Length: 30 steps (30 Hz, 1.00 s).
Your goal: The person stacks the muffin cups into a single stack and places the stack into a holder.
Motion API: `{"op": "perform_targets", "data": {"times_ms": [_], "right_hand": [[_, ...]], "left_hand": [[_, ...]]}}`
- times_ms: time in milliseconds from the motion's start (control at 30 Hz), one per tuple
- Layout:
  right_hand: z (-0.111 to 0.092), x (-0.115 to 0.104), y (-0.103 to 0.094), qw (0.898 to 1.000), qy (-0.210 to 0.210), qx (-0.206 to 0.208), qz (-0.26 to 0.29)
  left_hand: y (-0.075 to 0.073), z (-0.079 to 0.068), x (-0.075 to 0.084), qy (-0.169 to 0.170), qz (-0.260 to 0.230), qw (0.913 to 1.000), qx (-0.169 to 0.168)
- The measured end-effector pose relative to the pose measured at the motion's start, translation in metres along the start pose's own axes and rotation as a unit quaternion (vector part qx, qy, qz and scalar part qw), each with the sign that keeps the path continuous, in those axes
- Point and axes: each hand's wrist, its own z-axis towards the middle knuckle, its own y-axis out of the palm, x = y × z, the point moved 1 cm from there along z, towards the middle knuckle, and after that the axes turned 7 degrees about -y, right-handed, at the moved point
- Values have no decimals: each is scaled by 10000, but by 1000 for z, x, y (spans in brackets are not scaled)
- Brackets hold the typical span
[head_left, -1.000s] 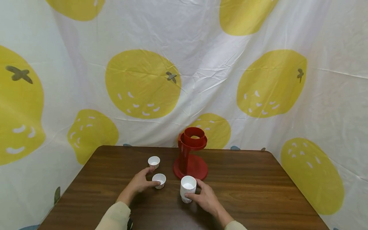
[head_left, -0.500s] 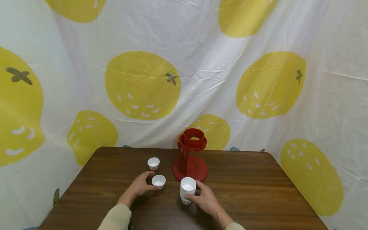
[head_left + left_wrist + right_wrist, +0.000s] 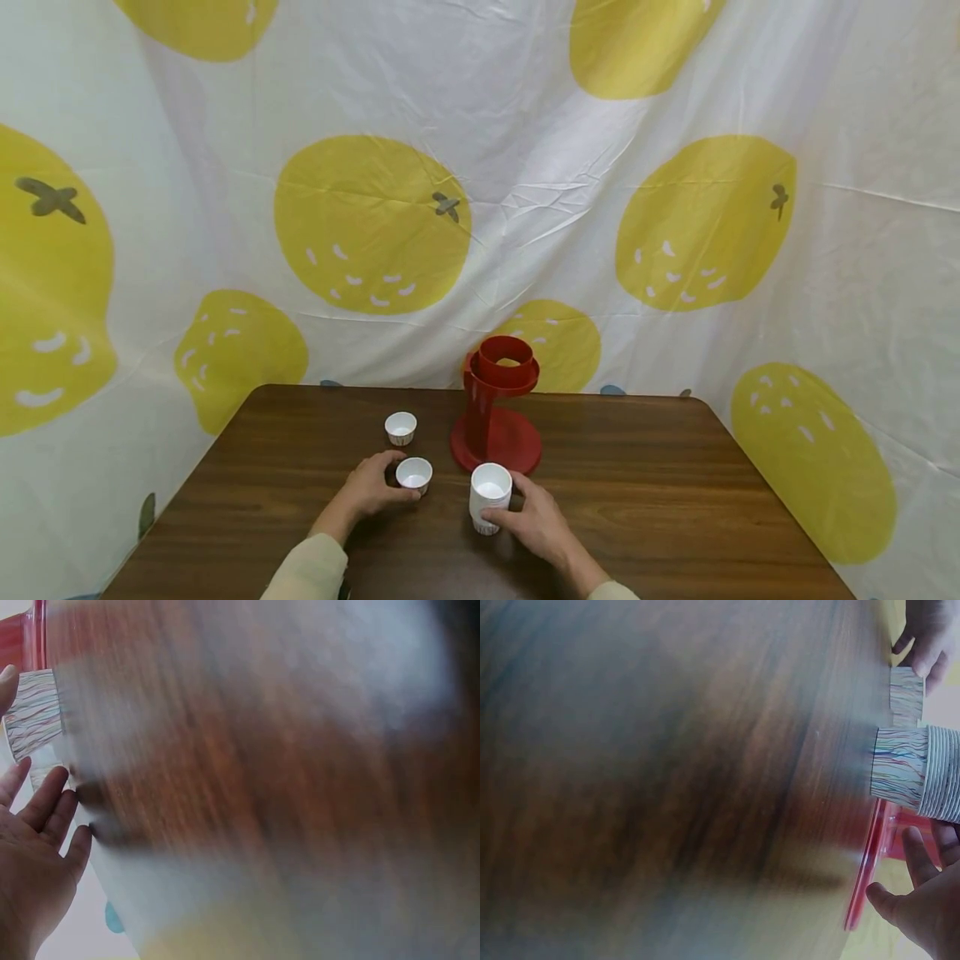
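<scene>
On the left of the head view, my left hand (image 3: 366,490) holds a small white paper cup (image 3: 414,473) between thumb and index finger. Colored wavy lines cover that cup's side in the left wrist view, where the other fingers stretch out past it. A second paper cup (image 3: 401,427) stands upright just behind. My right hand (image 3: 542,518) grips a tall stack of paper cups (image 3: 490,493) from the right, thumb in front and fingers behind. Several nested rims of the stack (image 3: 941,772) show in the right wrist view.
A red stand (image 3: 478,429) with a round base and a ring-shaped top stands behind the stack, towards the back edge of the brown wooden table (image 3: 660,500). A white cloth (image 3: 525,183) printed with yellow lemons hangs behind the table.
My left hand has drawn back slightly from the far cup, and its thumb and index finger have come in around the near cup. My right hand and the stack keep their place.
</scene>
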Motion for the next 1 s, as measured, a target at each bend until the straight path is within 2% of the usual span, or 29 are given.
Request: {"op": "perform_targets", "data": {"times_ms": [567, 1000], "right_hand": [[-1, 0, 1, 9999, -36, 0, 120], [0, 1, 1, 9999, -76, 41, 80]], "left_hand": [[5, 2, -2, -238, 223, 9994, -64], [1, 2, 2, -307, 104, 9994, -127]]}}
